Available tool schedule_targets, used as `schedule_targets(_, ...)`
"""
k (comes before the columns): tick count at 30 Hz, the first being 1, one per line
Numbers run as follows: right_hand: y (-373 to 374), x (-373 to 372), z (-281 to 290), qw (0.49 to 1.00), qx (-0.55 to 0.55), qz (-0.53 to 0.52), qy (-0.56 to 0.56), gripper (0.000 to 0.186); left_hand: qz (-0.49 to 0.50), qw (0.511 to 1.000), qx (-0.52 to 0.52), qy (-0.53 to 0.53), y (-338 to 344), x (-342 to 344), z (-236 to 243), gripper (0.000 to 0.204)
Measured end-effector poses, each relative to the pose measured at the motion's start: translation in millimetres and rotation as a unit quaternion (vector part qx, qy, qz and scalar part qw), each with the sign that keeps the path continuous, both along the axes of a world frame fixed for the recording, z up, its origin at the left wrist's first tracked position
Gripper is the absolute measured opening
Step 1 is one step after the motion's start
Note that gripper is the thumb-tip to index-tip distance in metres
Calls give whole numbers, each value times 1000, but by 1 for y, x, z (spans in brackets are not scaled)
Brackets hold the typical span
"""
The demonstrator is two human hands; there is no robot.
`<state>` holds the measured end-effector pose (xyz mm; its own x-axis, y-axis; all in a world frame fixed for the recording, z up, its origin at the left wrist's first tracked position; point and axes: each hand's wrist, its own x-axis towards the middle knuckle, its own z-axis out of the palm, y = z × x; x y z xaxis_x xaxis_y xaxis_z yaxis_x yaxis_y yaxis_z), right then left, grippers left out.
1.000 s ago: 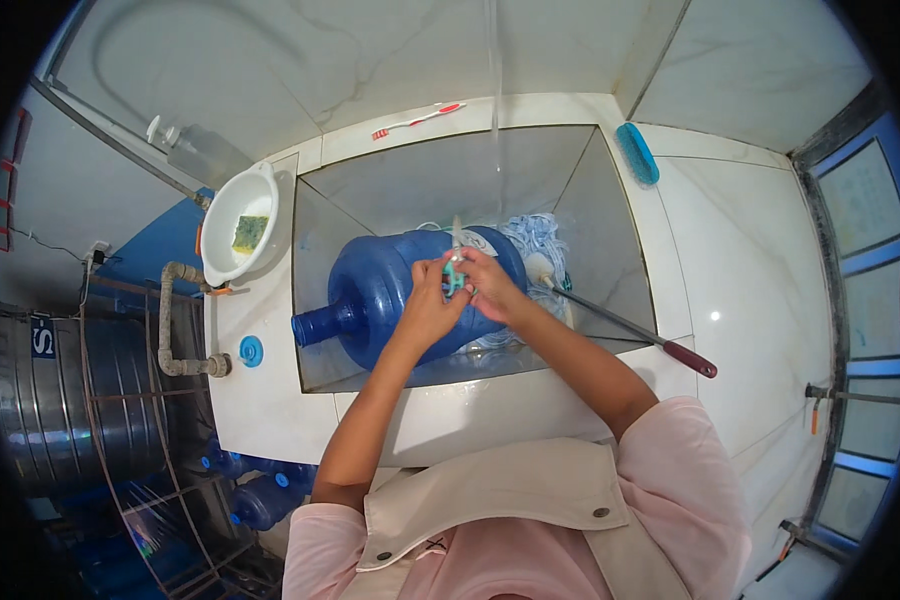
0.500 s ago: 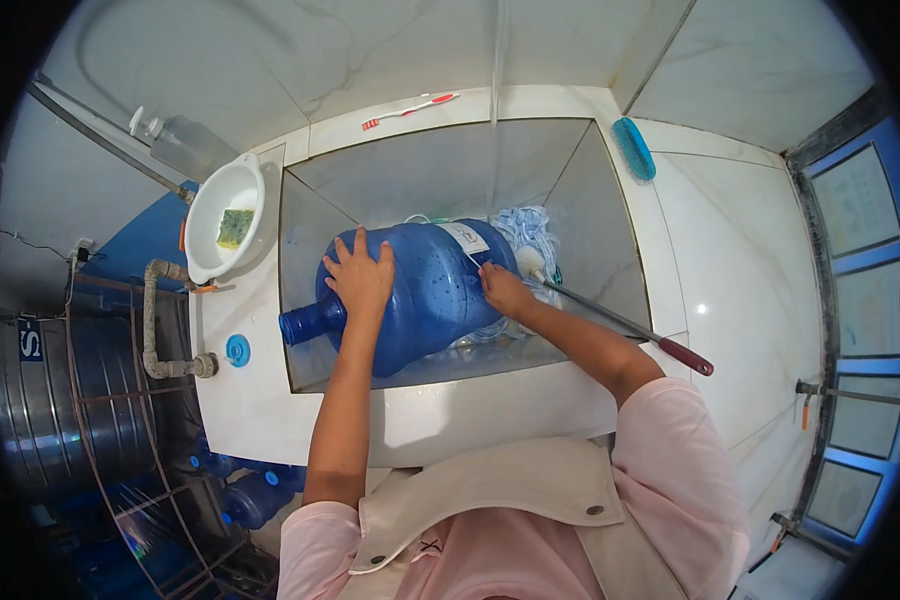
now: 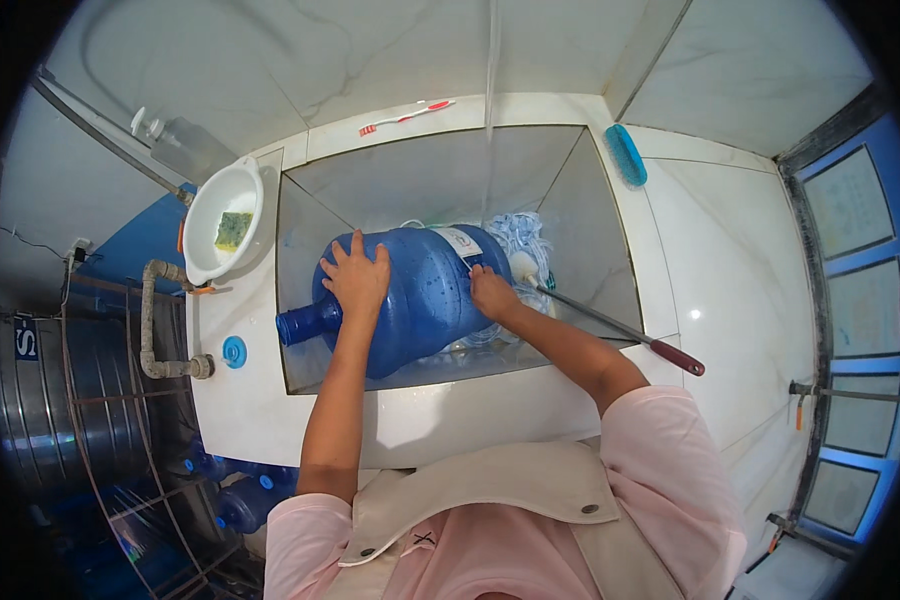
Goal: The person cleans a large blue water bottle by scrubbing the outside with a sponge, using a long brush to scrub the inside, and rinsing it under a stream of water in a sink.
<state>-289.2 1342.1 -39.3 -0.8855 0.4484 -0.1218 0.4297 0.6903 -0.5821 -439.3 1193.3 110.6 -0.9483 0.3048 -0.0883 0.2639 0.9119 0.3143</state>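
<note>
Marble sink holding blue water jug.

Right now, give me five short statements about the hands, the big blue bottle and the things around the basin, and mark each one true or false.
1. The blue water bottle lies on its side in the tiled basin, neck pointing to the person's left. True.
2. The left hand rests flat on top of the bottle. True.
3. The right hand holds the long-handled brush. False: it is on the bottle's base end; the brush leans on the basin's right rim, unheld.
4. The white bowl holds a red toothbrush. False: it holds a yellow-green sponge; the toothbrush lies on the back ledge.
5. A blue scrub brush lies at the basin's back right corner. True.
</note>
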Motion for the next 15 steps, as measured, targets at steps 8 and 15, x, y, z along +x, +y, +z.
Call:
schedule_targets(8, -5, 6, 3, 1000, -1, 21, 15, 21, 7, 1000, -2, -2, -6, 0, -1, 57)
schedule_targets(15, -4, 5, -3, 999, 27, 41, 11, 19, 3, 1000, -1, 21, -7, 3, -7, 58)
